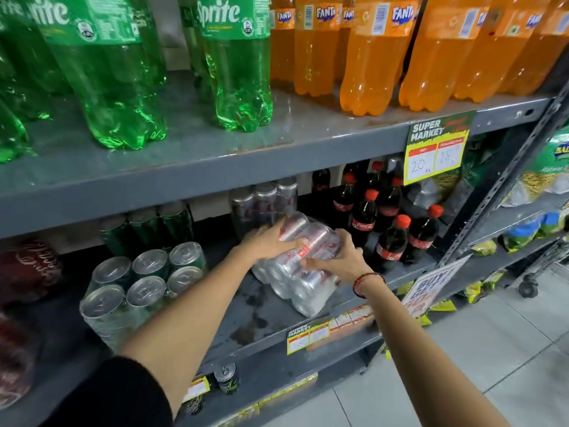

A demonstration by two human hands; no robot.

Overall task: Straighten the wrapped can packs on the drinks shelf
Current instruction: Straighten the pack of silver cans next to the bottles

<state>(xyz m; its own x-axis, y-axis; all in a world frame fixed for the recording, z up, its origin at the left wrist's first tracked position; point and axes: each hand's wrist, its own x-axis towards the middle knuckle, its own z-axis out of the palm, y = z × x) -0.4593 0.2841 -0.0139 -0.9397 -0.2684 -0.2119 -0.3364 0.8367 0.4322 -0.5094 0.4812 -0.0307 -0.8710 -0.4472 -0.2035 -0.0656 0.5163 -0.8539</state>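
Silver can pack [303,263] tipped on its side, askew on middle shelf [264,309] beside cola bottles [391,238]. Left hand [271,241] clasping top, right hand [341,257] clasping near side: opposed holds, probably for turning it square.

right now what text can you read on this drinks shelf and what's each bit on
"Sprite": green bottle label
"FANTA": orange bottle label
"SUPER MARKET", "20", "18": upper price tag
"Coca-Cola": small cola bottle label
"BUY GET": tilted sign
"SUPER MARKET": lower price tag, prices too blurred
Wrapped silver can pack under both hands: print unreadable
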